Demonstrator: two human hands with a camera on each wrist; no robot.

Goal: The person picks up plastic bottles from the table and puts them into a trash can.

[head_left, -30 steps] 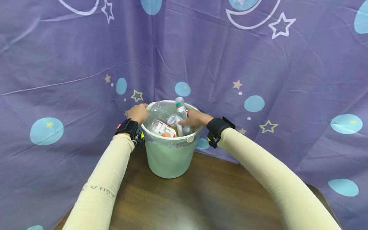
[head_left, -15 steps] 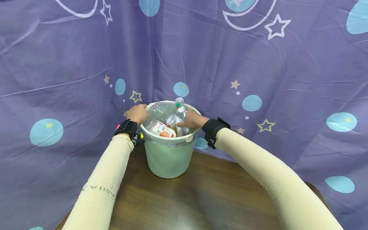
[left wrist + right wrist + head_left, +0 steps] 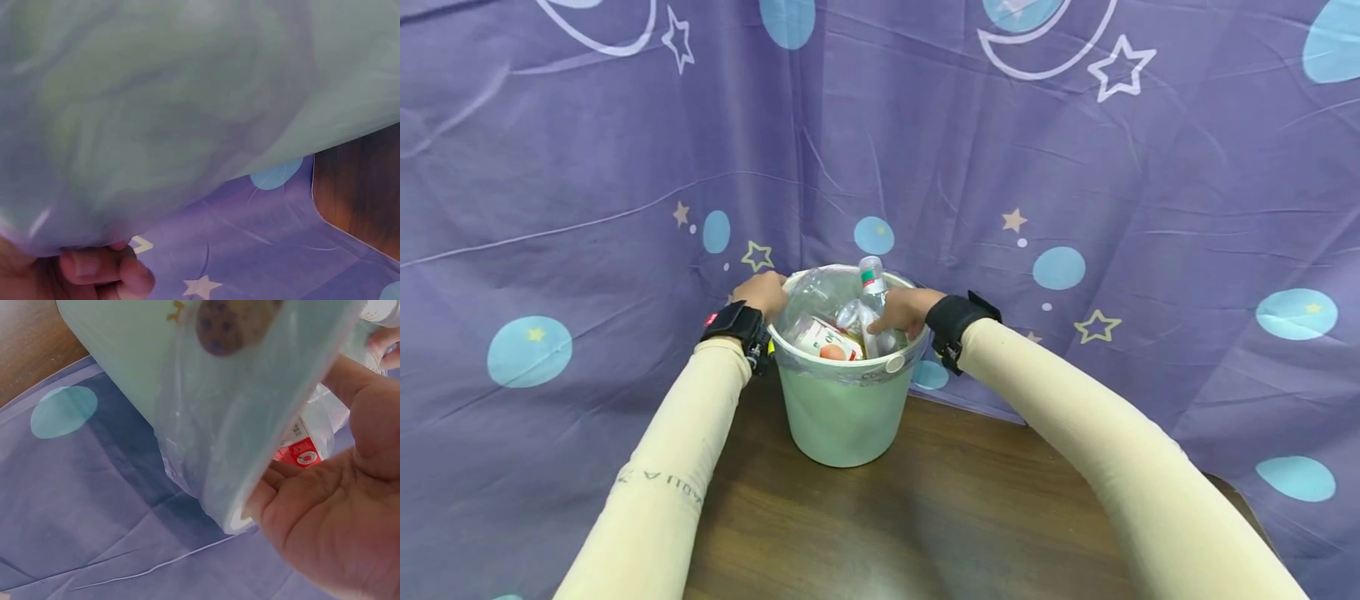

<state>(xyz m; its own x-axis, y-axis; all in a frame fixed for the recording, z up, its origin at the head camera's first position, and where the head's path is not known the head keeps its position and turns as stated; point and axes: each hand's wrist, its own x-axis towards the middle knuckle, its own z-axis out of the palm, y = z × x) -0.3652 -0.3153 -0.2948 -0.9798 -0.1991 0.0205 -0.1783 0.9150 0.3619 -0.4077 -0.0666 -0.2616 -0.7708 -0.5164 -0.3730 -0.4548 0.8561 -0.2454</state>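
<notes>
Purple cloth backdrop, printed stars, moons, blue dots, hangs behind the bin. Dark wood table under it. Pale green plastic bin, round, tapered, lined with a clear crinkly bag (rim lettering unreadable). Clear plastic bottle stands inside, green-and-red label. Left hand curls over the bin's left rim, gripping bag. Right hand curls over the right rim, fingertips inside.

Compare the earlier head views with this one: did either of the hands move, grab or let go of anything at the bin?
Hardly any change. The right hand has crept slightly further over the rim onto the bottle among the trash. The left hand stays gripping the liner at the rim of the green bin, which has not shifted on the table. Nothing was let go.
</notes>
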